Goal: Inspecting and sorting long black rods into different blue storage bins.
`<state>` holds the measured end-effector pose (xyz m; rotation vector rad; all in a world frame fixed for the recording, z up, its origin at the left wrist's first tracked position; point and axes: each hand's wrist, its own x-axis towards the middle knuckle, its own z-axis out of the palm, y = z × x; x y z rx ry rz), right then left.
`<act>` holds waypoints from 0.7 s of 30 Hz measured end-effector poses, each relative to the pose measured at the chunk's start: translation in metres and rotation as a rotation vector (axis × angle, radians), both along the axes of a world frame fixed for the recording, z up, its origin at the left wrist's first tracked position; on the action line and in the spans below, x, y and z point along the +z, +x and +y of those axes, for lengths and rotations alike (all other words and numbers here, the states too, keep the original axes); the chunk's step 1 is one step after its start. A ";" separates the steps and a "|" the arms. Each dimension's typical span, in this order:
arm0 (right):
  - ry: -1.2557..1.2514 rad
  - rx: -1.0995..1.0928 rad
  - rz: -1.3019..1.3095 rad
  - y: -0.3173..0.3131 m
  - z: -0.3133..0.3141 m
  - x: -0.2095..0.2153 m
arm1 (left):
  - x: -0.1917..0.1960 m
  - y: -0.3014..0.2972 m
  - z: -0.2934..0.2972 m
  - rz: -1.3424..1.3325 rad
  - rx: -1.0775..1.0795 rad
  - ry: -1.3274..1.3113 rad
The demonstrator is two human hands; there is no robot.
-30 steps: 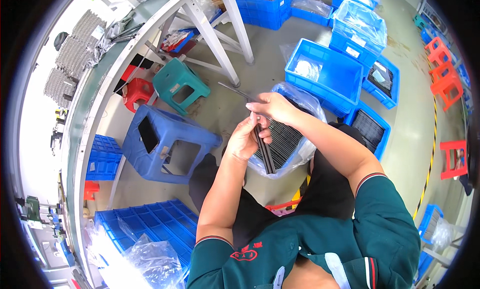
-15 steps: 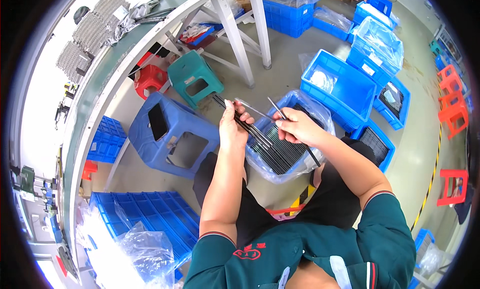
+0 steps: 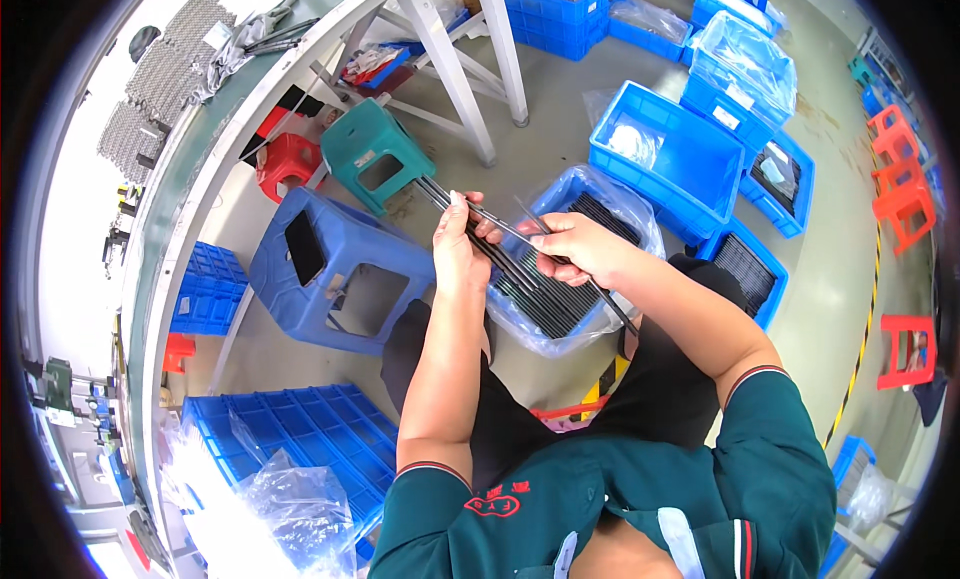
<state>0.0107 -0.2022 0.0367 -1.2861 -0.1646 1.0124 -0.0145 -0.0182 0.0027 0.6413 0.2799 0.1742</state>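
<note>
At the centre of the frame, the left hand is clasping a slanting sheaf of dark rods, fingers curled round it and thumb uppermost. Just right of it, the right hand is pinching a single rod between thumb and fingers; another is spanning the gap between the hands, and I cannot tell whether the right fingertips are gripping that too. For good handling, I'd be keeping the left grip snug but not crushing, the sheaf lying parallel, and the pinched rod's tip clear of the plastic liner. Beneath the hands, the lined blue bin is holding more rods. Farther off, a blue stool is standing left of centre, and an open blue crate is sitting upper right.
</note>
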 end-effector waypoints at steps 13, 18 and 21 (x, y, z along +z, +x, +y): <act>0.103 -0.018 0.122 -0.010 0.009 0.001 | 0.007 -0.005 0.000 -0.001 0.011 -0.008; 0.144 -0.049 0.063 -0.001 0.013 -0.008 | -0.006 -0.009 -0.025 -0.020 -0.155 0.037; 0.060 -0.167 -0.086 -0.005 0.019 -0.008 | -0.010 -0.007 -0.022 -0.049 -0.176 0.074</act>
